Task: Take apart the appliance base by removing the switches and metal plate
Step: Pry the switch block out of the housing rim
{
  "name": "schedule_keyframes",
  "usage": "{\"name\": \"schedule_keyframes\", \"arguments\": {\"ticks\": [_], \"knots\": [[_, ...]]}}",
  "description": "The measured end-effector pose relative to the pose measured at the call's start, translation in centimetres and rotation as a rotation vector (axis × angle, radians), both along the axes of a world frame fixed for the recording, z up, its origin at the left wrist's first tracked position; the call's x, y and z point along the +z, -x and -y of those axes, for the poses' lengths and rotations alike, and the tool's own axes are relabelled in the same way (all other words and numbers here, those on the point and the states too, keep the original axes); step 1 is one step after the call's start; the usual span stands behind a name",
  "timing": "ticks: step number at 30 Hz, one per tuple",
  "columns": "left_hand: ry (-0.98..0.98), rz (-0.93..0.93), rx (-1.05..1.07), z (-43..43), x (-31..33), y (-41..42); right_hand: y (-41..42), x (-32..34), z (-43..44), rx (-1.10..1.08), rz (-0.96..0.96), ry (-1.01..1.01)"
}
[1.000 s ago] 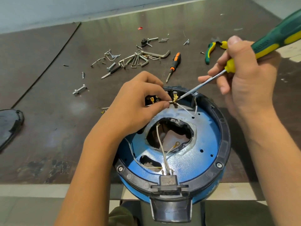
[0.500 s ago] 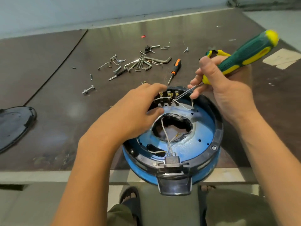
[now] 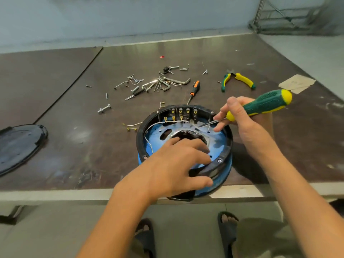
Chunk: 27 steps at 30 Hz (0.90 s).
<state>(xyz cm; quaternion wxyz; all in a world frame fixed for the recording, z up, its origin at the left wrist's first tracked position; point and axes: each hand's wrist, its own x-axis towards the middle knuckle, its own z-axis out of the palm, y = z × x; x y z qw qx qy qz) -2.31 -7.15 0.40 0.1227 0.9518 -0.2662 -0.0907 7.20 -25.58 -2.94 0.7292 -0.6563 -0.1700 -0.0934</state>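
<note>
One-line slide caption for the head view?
Left hand rests on round blue appliance base; right hand holds green-and-yellow screwdriver tip inside it.

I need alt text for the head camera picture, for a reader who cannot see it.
A person's left hand rests on a round blue appliance base at the table edge, while the right hand grips a green and yellow screwdriver with its tip inside the base, near the switches. Hex keys and pliers lie behind.
</note>
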Motion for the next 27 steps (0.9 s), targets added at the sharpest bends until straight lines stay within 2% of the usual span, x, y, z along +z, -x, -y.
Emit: {"name": "schedule_keyframes", "arguments": {"ticks": [3,7,10,13,15,19,23,27], "knots": [[0.029,-0.101,0.045,-2.9,0.5,-0.1,-0.5,-0.1,0.3,0.014,0.011,0.034],[0.001,-0.226,0.212,-8.4,1.8,0.5,-1.1,-0.4,0.4,0.09,0.011,0.08],[0.119,-0.113,0.306,-9.8,3.1,0.8,-1.2,-0.5,-0.1,0.151,0.013,0.097],[0.235,-0.021,0.344,-7.0,2.8,0.3,-1.2,-0.6,-0.6,0.164,0.023,0.079],[0.188,-0.012,0.366,-3.9,1.7,-0.4,-1.1,-0.6,-0.8,0.147,0.074,0.101],[-0.097,0.115,0.308,-0.6,-0.1,-1.8,-1.2,-0.7,-1.0,0.139,0.135,0.135],[-0.002,-0.109,0.218,-1.9,0.2,-1.7,-1.7,-0.9,-0.9,0.126,0.129,0.04],[-0.017,-0.28,0.273,-7.4,1.3,-0.6,-2.3,-1.3,-0.7,0.139,0.125,-0.006]]}}
